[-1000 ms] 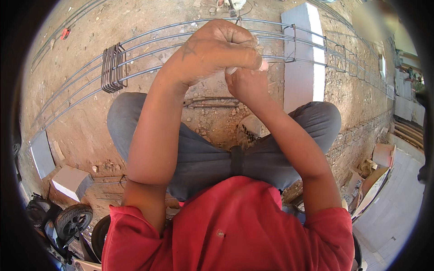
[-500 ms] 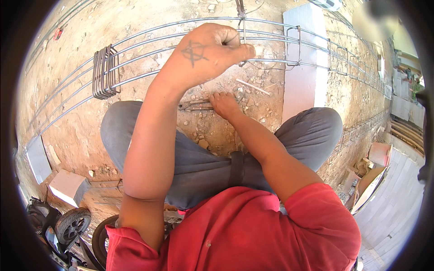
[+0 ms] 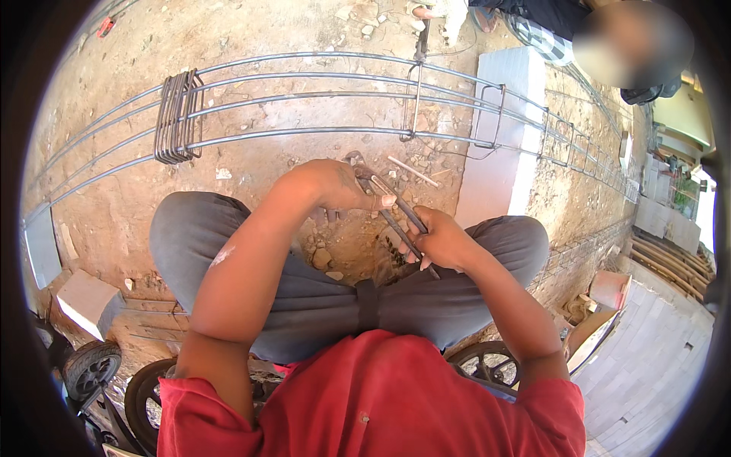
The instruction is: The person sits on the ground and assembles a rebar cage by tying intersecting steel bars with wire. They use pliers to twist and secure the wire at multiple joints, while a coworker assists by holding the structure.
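A pair of dark metal pincers (image 3: 403,209) lies slantwise between my hands above my crossed legs, jaws pointing away to the left. My right hand (image 3: 443,242) is wrapped around the handle ends. At the handles nearer the jaws, my left hand (image 3: 333,187) has its thumb across the metal and its other fingers curled below, partly hidden. Beyond my hands runs a cage of long steel bars (image 3: 304,132). A single rectangular stirrup (image 3: 413,99) stands around the bars, while a bunch of stirrups (image 3: 177,118) hangs together farther left.
A pale block (image 3: 499,137) lies under the bars on the right. At the top, another person's hand (image 3: 426,12) is near a dark tool (image 3: 421,39) by the stirrup. A thin stick (image 3: 413,171) rests on the dirt. Wheels (image 3: 91,371) are behind me at left.
My left hand has left the stirrup and come down toward me to the pincers. My right hand has lifted the pincers off the ground and drawn them nearer my lap.
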The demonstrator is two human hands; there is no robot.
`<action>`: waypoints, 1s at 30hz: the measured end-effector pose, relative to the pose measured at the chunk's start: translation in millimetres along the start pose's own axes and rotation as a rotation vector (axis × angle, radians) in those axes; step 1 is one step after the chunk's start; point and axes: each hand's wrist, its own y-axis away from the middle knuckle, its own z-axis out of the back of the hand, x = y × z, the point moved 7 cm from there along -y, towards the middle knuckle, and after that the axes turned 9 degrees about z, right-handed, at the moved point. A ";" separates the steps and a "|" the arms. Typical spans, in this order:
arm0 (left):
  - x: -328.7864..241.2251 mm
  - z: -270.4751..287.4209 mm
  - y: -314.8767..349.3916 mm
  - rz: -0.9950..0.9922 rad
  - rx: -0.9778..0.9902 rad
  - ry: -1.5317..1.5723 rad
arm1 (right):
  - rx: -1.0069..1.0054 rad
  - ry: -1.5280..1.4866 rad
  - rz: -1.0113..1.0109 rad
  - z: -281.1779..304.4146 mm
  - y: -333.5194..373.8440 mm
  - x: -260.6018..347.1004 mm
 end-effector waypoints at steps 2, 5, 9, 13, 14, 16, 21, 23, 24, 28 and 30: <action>-12.2 -20.4 -6.4 -0.042 0.114 0.071 | -0.091 -0.237 -0.003 6.8 24.5 7.5; -48.5 -28.2 -10.9 -0.255 -0.192 0.314 | -0.159 -0.389 0.058 16.9 41.9 21.6; -83.3 -38.4 -11.2 -0.572 0.085 1.044 | 0.003 -0.705 0.104 26.3 69.0 28.8; -94.7 -63.3 -16.5 -0.404 0.240 1.394 | 0.075 -0.776 0.016 28.1 76.9 17.1; -94.8 -68.9 -20.4 -0.330 0.266 1.430 | 0.059 -0.770 0.029 29.6 75.2 16.7; -96.4 -65.2 -26.8 -0.359 0.231 1.530 | 0.031 -0.759 0.055 31.8 69.5 18.8; -100.2 -58.7 -39.6 -0.353 0.200 1.633 | -0.054 -0.660 0.062 37.7 60.8 27.3; -101.4 -60.9 -40.9 -0.309 0.215 1.657 | -0.100 -0.602 0.014 40.2 59.9 24.5; -102.4 -62.1 -41.2 -0.290 0.223 1.661 | -0.106 -0.582 0.016 40.8 59.2 24.0; -106.9 -57.5 -45.2 -0.278 0.223 1.677 | -0.098 -0.589 0.014 44.9 53.8 21.2; -108.4 -56.8 -48.1 -0.252 0.238 1.703 | -0.078 -0.614 0.011 47.5 51.4 21.6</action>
